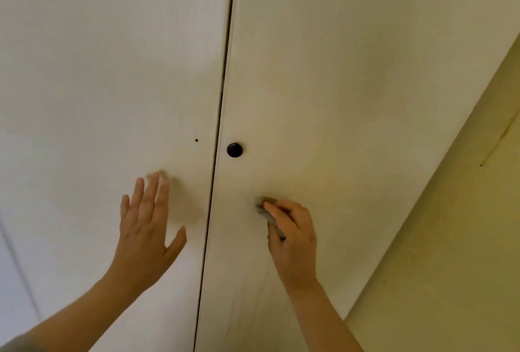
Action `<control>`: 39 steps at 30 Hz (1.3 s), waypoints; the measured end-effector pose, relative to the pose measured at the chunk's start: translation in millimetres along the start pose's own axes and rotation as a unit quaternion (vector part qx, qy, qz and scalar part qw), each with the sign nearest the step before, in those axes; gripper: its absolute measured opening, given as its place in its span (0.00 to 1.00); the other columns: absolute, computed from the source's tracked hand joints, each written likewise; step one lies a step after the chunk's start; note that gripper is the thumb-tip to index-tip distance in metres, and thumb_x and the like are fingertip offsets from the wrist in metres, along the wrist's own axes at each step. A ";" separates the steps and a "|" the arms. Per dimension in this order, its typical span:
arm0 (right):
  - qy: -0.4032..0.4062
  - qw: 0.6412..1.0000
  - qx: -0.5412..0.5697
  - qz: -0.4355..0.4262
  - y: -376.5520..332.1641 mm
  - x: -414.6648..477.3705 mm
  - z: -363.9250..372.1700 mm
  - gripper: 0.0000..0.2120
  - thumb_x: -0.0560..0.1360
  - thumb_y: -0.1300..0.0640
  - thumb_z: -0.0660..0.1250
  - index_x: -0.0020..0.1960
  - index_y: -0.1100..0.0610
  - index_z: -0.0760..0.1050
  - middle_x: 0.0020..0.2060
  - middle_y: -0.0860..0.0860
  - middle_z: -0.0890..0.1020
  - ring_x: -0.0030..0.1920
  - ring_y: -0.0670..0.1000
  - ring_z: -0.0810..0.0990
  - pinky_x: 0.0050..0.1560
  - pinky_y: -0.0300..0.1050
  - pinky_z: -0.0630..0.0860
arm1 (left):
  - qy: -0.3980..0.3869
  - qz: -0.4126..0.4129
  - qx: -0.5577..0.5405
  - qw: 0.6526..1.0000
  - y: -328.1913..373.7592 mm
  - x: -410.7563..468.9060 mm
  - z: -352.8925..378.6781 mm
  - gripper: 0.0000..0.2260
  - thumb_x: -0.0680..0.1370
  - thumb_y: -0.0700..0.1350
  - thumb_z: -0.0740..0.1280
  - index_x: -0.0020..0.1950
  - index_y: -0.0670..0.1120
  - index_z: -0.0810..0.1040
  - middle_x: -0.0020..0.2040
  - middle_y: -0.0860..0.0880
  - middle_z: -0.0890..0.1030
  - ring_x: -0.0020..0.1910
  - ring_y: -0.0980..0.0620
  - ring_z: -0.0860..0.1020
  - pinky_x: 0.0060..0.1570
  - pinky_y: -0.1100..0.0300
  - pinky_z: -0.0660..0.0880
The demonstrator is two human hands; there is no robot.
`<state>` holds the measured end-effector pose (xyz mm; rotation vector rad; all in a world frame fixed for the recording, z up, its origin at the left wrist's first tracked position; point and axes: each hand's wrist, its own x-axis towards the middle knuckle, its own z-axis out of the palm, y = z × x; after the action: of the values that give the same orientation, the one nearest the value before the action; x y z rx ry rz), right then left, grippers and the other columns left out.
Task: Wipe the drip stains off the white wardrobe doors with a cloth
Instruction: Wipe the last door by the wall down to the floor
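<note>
Two white wardrobe doors fill the view, the left door (98, 84) and the right door (351, 84), split by a dark vertical gap. My right hand (292, 228) grips a small bunched grey cloth (264, 208) and presses it against the right door, below the black round knob (234, 150). My left hand (146, 222) is spread with straight fingers against or just in front of the left door; I cannot tell whether it touches. A faint thin drip line (261, 289) runs down the right door under my right hand.
A small dark hole (196, 140) marks the left door level with the knob. A yellowish wall (450, 239) stands to the right of the wardrobe, with a thin brownish streak (495, 143) on it.
</note>
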<state>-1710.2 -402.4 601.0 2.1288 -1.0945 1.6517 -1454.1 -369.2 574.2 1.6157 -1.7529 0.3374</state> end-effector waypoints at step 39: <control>-0.011 0.999 -0.039 0.004 7.9 -19.7 25.0 0.11 0.78 0.63 0.64 0.55 0.59 0.84 0.49 0.53 0.80 0.50 0.51 0.77 0.55 0.32 0.72 | -0.040 0.032 -0.054 0.997 3.9 -17.0 28.3 0.38 0.76 0.55 0.58 0.81 0.42 0.48 0.81 0.41 0.47 0.80 0.38 0.46 0.70 0.31 0.59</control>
<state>-1698.9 -414.5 572.8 2.1016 -1.1558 1.5665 -1467.7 -373.4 544.1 1.5181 -1.8546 0.2073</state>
